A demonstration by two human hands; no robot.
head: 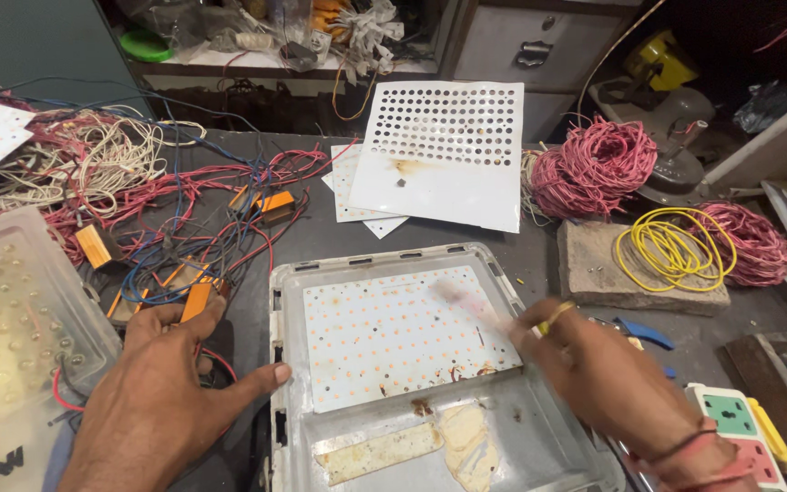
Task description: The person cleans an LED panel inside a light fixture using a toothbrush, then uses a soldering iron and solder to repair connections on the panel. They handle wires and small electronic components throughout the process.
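The grey lamp housing [393,401] lies on the counter [321,214], its LED board [393,333] inside. The left hand [170,383], spread, braces the housing's left rim. The right hand [594,374] pinches a blurred yellow-handled tool [494,314] pointing left over the board.

My two bare hands, no sleeves.
My left hand [152,401] wears nothing: no ring, no band, forearm uncovered. My right hand [608,378] has red thread bands [699,456] wound round the wrist, one thin dark strand above a thicker reddish one.
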